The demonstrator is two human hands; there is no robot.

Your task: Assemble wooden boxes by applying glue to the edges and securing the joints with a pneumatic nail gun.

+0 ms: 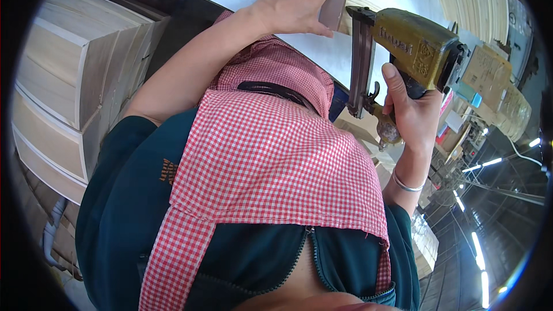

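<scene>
My right hand [412,106] is closed around the grip of a pneumatic nail gun [412,46] with a worn olive-gold body and a dark magazine. The gun is raised at the right, its nose end close to a small brown board [336,3]. At the top, my left hand [302,0], with a ring on one finger, reaches over the white work surface [305,46]. Its fingers are stretched and the thumb is spread apart, the board lying between them. Some fingertips are cut off by the upper edge, so the exact contact with the board cannot be told.
Pale wooden boxes or drawers [55,80] are stacked at the left. Thin wooden strips [478,0] lie in a bundle at the far right. Beyond the nail gun stands a cardboard box [487,75]. A red-checked apron [276,167] hangs between my arms.
</scene>
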